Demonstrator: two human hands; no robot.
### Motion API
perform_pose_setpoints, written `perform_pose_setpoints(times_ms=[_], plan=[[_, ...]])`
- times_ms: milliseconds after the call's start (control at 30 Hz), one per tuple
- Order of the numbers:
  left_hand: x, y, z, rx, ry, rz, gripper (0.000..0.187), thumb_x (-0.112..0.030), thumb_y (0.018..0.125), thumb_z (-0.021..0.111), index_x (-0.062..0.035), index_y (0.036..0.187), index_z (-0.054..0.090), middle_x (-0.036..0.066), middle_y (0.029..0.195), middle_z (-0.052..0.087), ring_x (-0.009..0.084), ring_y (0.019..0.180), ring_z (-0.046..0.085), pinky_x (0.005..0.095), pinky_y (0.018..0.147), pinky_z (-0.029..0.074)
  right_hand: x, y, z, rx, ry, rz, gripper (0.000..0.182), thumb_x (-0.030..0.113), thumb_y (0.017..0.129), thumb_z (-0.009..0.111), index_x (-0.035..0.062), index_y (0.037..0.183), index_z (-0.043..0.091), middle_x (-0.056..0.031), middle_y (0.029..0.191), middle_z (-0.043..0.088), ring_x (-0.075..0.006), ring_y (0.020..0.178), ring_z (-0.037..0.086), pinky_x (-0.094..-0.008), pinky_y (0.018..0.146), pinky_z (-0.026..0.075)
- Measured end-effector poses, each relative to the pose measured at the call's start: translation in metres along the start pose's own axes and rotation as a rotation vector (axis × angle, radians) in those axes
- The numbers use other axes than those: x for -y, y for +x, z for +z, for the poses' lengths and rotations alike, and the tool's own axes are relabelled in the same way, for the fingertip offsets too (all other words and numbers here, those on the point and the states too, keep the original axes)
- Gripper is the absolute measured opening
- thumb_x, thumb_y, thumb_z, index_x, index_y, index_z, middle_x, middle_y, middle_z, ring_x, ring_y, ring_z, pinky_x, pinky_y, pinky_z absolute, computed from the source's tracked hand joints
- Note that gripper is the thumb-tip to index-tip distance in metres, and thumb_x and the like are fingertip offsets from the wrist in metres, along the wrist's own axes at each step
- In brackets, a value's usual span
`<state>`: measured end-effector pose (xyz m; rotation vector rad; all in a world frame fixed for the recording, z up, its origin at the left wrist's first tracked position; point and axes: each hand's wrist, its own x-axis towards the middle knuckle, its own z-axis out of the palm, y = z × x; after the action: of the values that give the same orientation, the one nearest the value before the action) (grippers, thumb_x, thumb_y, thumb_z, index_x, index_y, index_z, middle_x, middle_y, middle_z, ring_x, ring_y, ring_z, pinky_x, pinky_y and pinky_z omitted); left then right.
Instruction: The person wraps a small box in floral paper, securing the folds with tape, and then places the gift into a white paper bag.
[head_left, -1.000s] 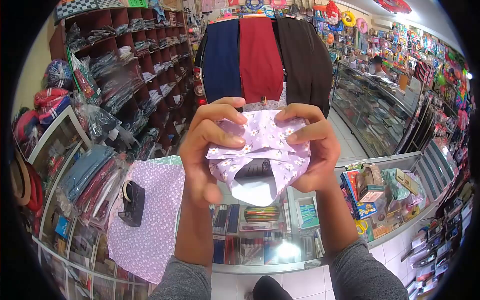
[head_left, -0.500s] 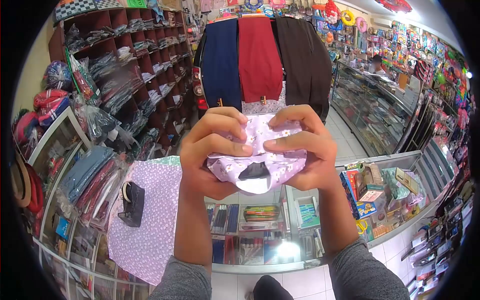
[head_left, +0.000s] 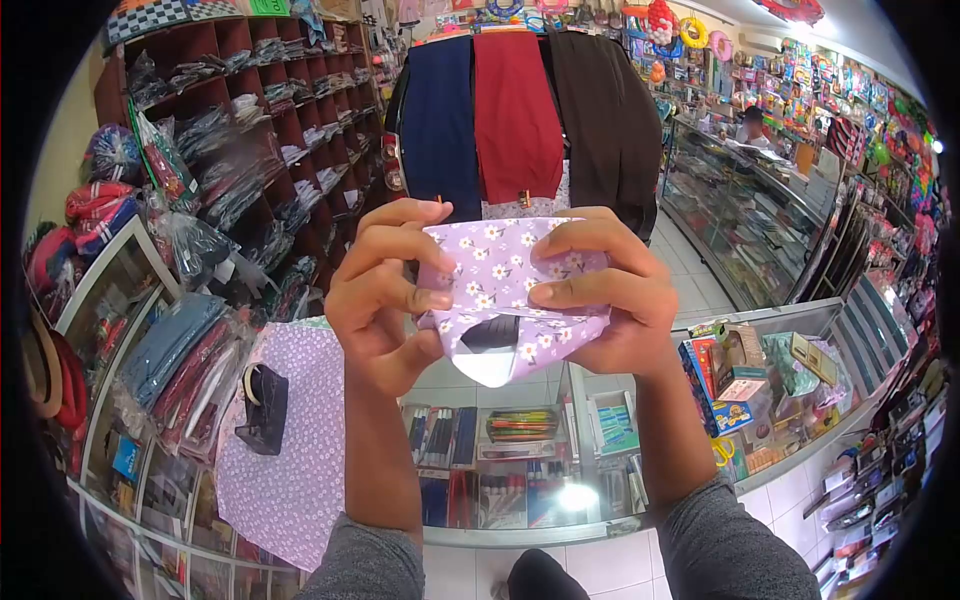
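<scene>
A small packet wrapped in lilac daisy-print paper is held up in front of me between both hands. Its near end is gaping, with a white paper flap hanging down and something dark inside that I cannot identify. My left hand grips the left side, thumb below and fingers on the top face. On the right side, my right hand is closed around the packet with two fingers pressing its top. To the left, a black tape dispenser rests on a sheet of lilac floral wrapping paper.
Below the packet is a glass display counter containing pens and markers. Boxes and a pair of yellow scissors are at right. Bagged clothes lie at left. Trousers hang ahead; a person is behind the far counter.
The packet has tipped so more of its top face shows. My left fingers have shifted outward to its left edge, while my right hand stays in nearly the same place.
</scene>
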<state>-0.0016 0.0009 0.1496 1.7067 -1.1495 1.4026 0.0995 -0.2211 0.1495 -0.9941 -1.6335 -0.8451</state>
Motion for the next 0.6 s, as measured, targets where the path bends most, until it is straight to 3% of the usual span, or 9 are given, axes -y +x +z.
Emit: perform_pose_setpoints(times_ms=[100,133,167,267,433,600], plan=[[-0.007,-0.001,0.001,0.0,-0.031,-0.152,0.045,-0.042,0.079,0.089,-0.0089,0.097,0.065,0.016,0.116,0.065,0.041,0.132,0.054,0.0582,0.108,0.046,0.001,0.001,0.002,-0.034,-0.096,-0.033,0.048,0.016,0.053,0.094,0.0087,0.098,0.08,-0.0121,0.111,0.07,-0.033,0.102,0.066,-0.0435,0.087,0.053],[-0.003,-0.003,0.006,-0.012,-0.092,-0.169,0.041,-0.023,0.075,0.091,-0.009,0.102,0.064,0.017,0.125,0.062,0.0424,0.14,0.049,0.057,0.11,0.047,0.002,0.001,0.003,-0.07,-0.145,-0.042,0.048,0.016,0.053,0.094,0.0092,0.098,0.08,-0.0118,0.111,0.07,-0.0341,0.102,0.066,-0.0439,0.087,0.054],[-0.001,-0.004,0.008,-0.012,-0.089,-0.168,0.041,-0.023,0.075,0.091,-0.009,0.102,0.064,0.017,0.125,0.062,0.0424,0.14,0.049,0.057,0.11,0.047,0.002,0.0,0.004,-0.07,-0.143,-0.044,0.048,0.016,0.053,0.094,0.0092,0.098,0.08,-0.0118,0.111,0.07,-0.0341,0.102,0.066,-0.0439,0.087,0.054],[0.003,0.0,0.008,-0.035,-0.092,-0.115,0.043,0.006,0.066,0.082,-0.0094,0.103,0.066,0.018,0.128,0.062,0.044,0.143,0.047,0.0533,0.113,0.05,0.001,0.0,0.005,-0.096,-0.165,-0.053,0.05,0.016,0.051,0.093,0.0106,0.099,0.08,-0.0113,0.112,0.07,-0.0359,0.103,0.065,-0.0454,0.087,0.054],[-0.001,-0.002,0.001,-0.06,0.066,-0.091,0.036,0.009,0.07,0.083,-0.0086,0.099,0.073,0.017,0.127,0.065,0.0445,0.138,0.053,0.054,0.112,0.05,0.005,0.0,0.008,-0.094,-0.295,-0.12,0.049,0.014,0.051,0.091,0.0118,0.099,0.081,-0.0108,0.113,0.07,-0.039,0.105,0.065,-0.0503,0.09,0.056],[-0.002,-0.006,0.002,-0.156,0.069,-0.094,0.035,0.013,0.07,0.081,-0.0068,0.098,0.071,0.017,0.123,0.07,0.0376,0.132,0.061,0.0522,0.112,0.051,0.011,-0.001,0.01,-0.132,-0.374,-0.139,0.05,0.013,0.051,0.09,0.0129,0.1,0.082,-0.0097,0.114,0.07,-0.0428,0.108,0.066,-0.0556,0.094,0.058]])
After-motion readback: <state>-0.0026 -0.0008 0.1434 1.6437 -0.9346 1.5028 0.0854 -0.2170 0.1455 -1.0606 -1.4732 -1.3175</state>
